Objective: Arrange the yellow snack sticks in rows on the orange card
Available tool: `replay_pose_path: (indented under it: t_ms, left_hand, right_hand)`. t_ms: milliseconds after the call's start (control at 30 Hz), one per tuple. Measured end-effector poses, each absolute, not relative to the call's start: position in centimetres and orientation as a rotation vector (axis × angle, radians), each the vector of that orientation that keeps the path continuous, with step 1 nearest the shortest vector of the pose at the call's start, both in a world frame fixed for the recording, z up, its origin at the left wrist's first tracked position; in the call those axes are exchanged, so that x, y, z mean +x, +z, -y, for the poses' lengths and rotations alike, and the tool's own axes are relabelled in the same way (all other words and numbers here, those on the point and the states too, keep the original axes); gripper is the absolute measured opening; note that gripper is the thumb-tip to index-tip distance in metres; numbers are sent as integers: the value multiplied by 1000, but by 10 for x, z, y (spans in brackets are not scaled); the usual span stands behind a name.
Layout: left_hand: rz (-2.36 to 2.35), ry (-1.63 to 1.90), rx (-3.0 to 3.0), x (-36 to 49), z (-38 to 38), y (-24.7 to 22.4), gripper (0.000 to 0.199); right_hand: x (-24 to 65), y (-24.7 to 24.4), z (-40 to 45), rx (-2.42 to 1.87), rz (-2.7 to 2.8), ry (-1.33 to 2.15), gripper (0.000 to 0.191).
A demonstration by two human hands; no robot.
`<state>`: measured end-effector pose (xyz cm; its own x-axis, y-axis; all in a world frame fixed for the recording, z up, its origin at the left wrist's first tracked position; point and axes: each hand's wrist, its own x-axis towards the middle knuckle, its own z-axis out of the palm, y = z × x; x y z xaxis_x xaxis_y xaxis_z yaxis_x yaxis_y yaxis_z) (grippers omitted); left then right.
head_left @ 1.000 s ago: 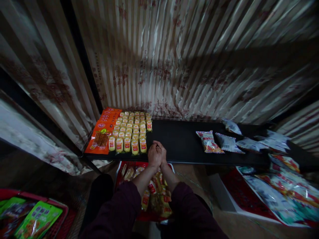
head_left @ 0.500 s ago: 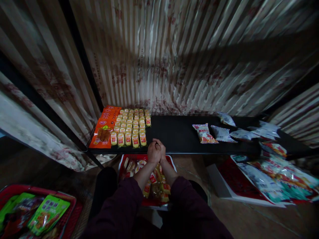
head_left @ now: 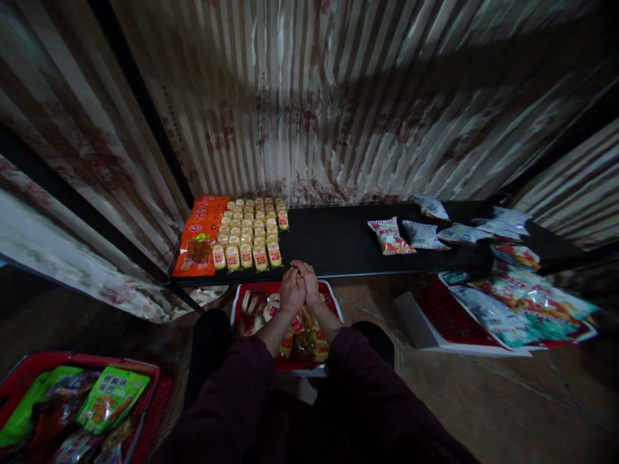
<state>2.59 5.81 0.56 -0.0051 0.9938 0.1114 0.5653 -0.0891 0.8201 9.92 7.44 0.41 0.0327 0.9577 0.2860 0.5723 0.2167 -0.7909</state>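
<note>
wearer: long sleeves (head_left: 225, 380), dark purple, plain, cuffs short of the wrists | both hands bare, ungloved | legs (head_left: 209, 345) in black, no markings visible

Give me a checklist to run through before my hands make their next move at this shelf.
1. Hands apart: not ok; the left hand and right hand are together.
2. Nothing between the palms: cannot tell; the hands hide it.
3. Small yellow packs in rows: ok, beside the orange packages.
4. Bare stretch of black shelf right of those rows: ok.
5. Puffed bags farther right lined up evenly: not ok; they lie at differing angles.
6. Packs in the red basket under the forearms: ok, several show.
</note>
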Motion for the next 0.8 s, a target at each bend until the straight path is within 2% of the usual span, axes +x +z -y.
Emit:
replay_pose_path:
  t_ms: [100,300,533,667,800]
  left_hand:
    - [-1551,962,1773,20,-48,-3,45]
    - [-1493,934,1895,16,-31,-10,44]
    - [-1408,733,2065,10,-11,-24,42]
    - [-1436,539,1984,16,-5,-37,46]
    - [-1503,268,1805,26,2,-48,37]
  right_hand:
    - [102,-6,-70,-1432,1681,601,28]
    - [110,-25,-55,-1413,1773,627,50]
    - [125,-37,-23,-1402,1996,514,55]
    - [134,-50,-6,-1633,2082,517,55]
    - [139,-62,8,-1895,2115,689,51]
